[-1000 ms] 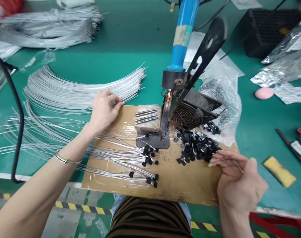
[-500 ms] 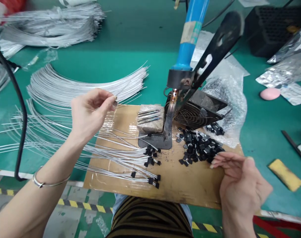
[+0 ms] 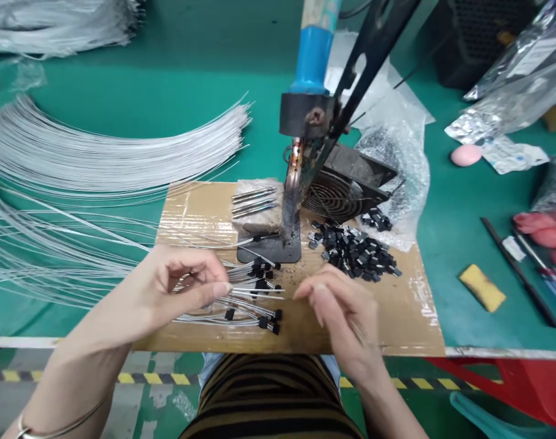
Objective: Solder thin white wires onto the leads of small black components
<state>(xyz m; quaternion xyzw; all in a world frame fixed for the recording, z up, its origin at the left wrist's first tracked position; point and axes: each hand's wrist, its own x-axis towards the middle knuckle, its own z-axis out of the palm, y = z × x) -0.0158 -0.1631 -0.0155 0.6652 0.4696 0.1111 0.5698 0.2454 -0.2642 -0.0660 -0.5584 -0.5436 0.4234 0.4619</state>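
My left hand (image 3: 181,289) pinches a thin white wire (image 3: 260,290) between thumb and finger, its ends pointing right. Close to those ends is my right hand (image 3: 344,314), thumb and fingers drawn together; what they hold, if anything, I cannot make out. Under the held wire lie several white wires with black connectors (image 3: 263,322) on their ends. Loose small black connectors (image 3: 358,253) form a pile beyond my right hand. A blue-handled soldering iron (image 3: 311,61) is clamped upright above a dark plate (image 3: 269,251).
Thin metal rods lie on a grey block (image 3: 260,224) left of the iron's tip. Behind are a black fan (image 3: 339,198) and bubble wrap (image 3: 403,177). A white wire bundle (image 3: 122,146) spreads left. To the right lies a yellow sponge (image 3: 481,288). Cardboard (image 3: 397,323) covers the table's front.
My left hand has come down and toward me with the wire. My right hand has moved left from the connector pile to the wire ends. The view has shifted right.
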